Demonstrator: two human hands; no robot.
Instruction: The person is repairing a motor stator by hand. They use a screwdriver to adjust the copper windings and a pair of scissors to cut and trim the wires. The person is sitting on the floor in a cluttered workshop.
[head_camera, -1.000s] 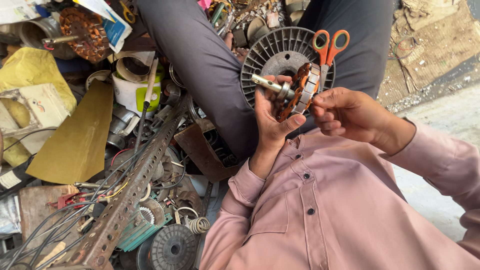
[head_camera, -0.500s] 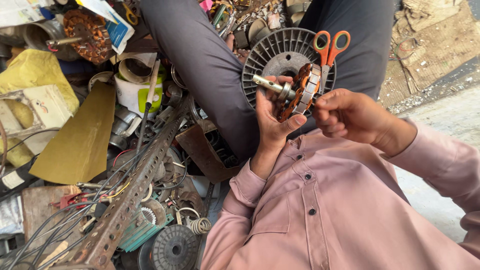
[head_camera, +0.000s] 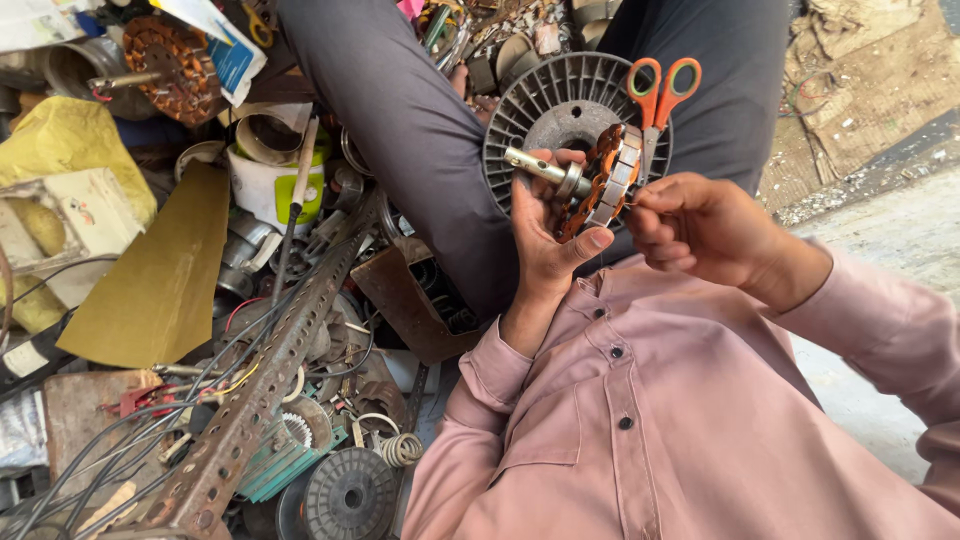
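Coil (head_camera: 600, 185) is staying put in front of the fan disc (head_camera: 560, 110), just as a second ago. Your left hand (head_camera: 545, 240) is gripping it by the shaft. Your right hand (head_camera: 700, 225) is pinching its edge, under the scissors (head_camera: 660, 90). Little is changing.

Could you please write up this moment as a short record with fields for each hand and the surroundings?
Left hand: grips a copper-wound motor stator with a metal shaft.
Right hand: pinches at the stator's edge.
Orange-handled scissors: behind the stator.
Ribbed grey disc: on the lap.
Left side: perforated angle bar, white tub, wires.
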